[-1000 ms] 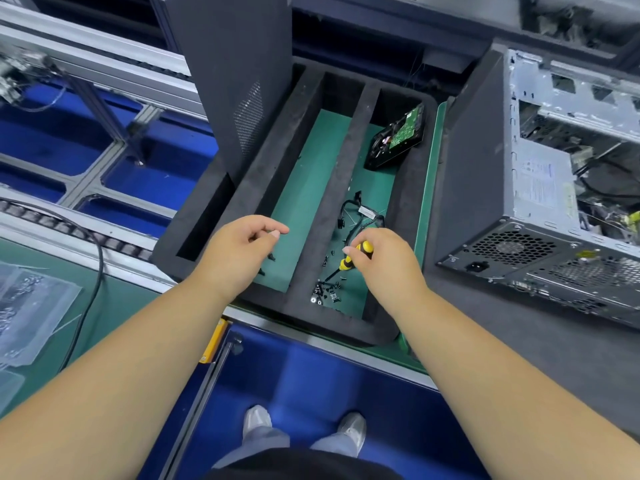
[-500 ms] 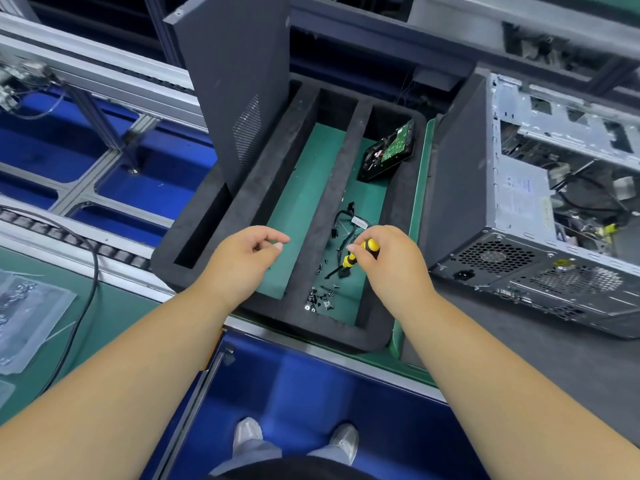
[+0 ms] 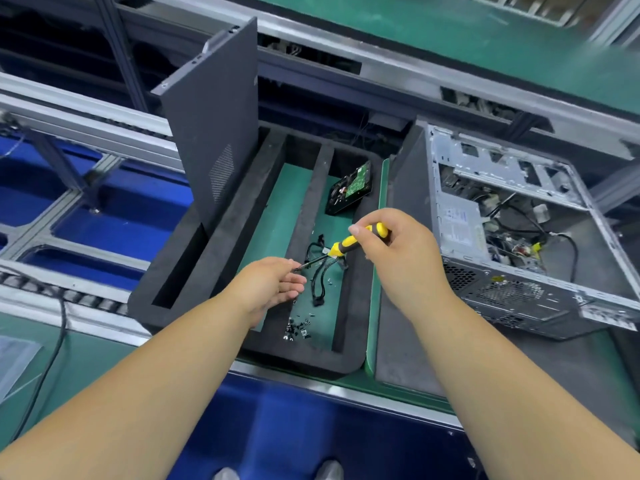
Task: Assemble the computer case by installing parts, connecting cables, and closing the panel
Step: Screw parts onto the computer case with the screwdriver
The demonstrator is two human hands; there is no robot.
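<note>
Right hand point(image 3: 403, 252) grips the yellow-black screwdriver point(image 3: 349, 244) by its handle, shaft angled toward 8 o'clock; left hand point(image 3: 273, 284) has fingers loosely curled at the tip, apparently seating a screw, though the screw itself is too small to confirm. Computer case point(image 3: 512, 244) lies open at 3 o'clock, side panel point(image 3: 214, 133) stands at 11 in the foam tray point(image 3: 239, 220), hard drive point(image 3: 349, 187) at 12, cables point(image 3: 320, 271) and loose screws point(image 3: 298, 329) below the hands. Risk: screw drops off the tip into the pile or tray slot if it's tilted on the way to the case.
</note>
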